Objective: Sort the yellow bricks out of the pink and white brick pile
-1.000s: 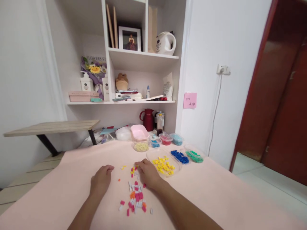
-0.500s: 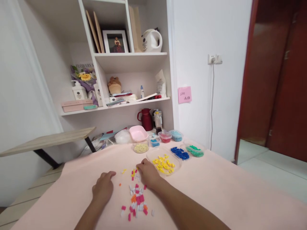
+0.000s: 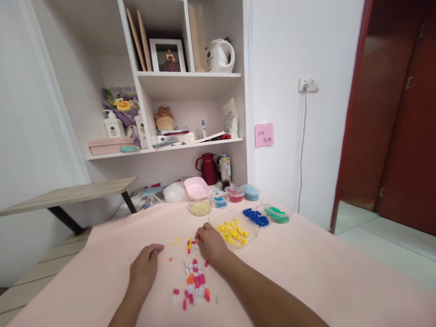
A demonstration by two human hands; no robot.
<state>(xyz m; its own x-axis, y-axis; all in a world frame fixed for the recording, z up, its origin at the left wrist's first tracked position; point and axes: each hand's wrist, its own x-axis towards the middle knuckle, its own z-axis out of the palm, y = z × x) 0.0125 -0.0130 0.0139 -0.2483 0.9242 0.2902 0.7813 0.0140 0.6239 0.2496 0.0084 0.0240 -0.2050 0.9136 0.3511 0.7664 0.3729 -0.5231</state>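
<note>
My right hand (image 3: 211,243) is closed in a pinch, its fingertips at a small yellow brick beside a little cluster of yellow, pink and white bricks (image 3: 189,245). To the left, my left hand (image 3: 145,267) rests on the pink tablecloth with thumb and forefinger together; whatever they may hold is too small to make out. Between the forearms lies a loose pile of pink, white and orange bricks (image 3: 197,279). A few yellow pieces (image 3: 176,240) and one orange piece (image 3: 170,259) lie between the hands. Just beyond my right hand stands a clear tray of yellow bricks (image 3: 252,236).
Farther back are containers of dark blue bricks (image 3: 255,217), green bricks (image 3: 276,214) and pale yellow bricks (image 3: 200,208). Behind them stand a pink basin (image 3: 196,188), a red jug (image 3: 207,169) and a bottle (image 3: 225,172). White shelves (image 3: 190,77) rise at the back.
The view has shifted slightly. My left hand's thumb and forefinger have drawn closer together. My right hand stays pinched beside the small cluster.
</note>
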